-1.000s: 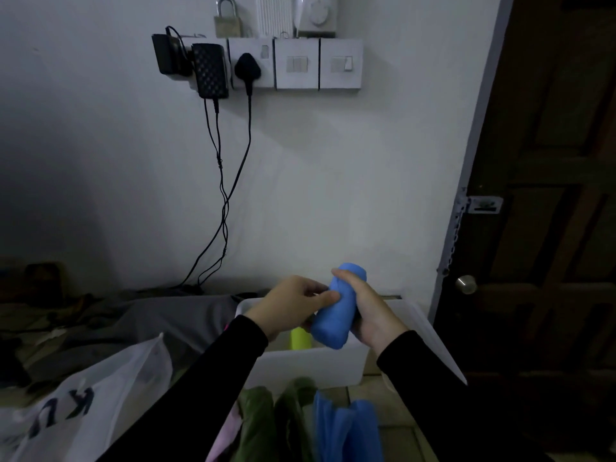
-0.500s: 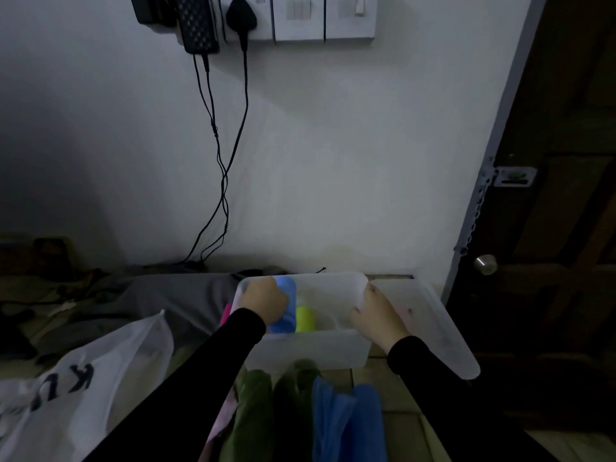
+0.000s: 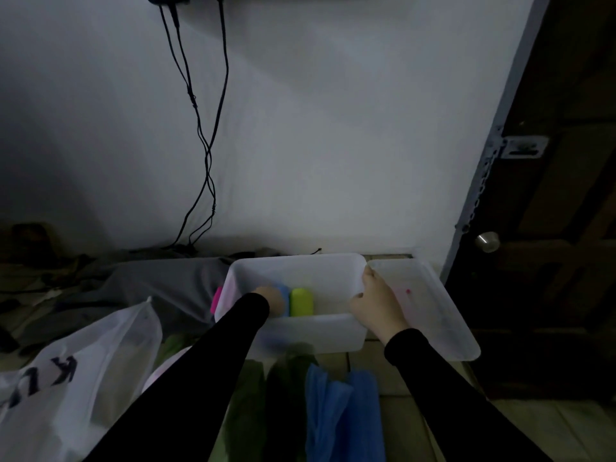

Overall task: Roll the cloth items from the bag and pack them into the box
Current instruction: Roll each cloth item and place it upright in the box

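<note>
A pale wall (image 3: 333, 128) rises beyond the hands, dimly lit, with black cables (image 3: 206, 135) hanging down it to the far left. A dark wooden door (image 3: 566, 195) stands to the right, with a round knob (image 3: 487, 242) and a chain (image 3: 480, 181). Tiled floor (image 3: 566, 425) lies below, near right.

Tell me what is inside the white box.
Inside the white box lie a yellow-green roll and a blue roll under the left hand. The near wall hides the box floor.
</note>
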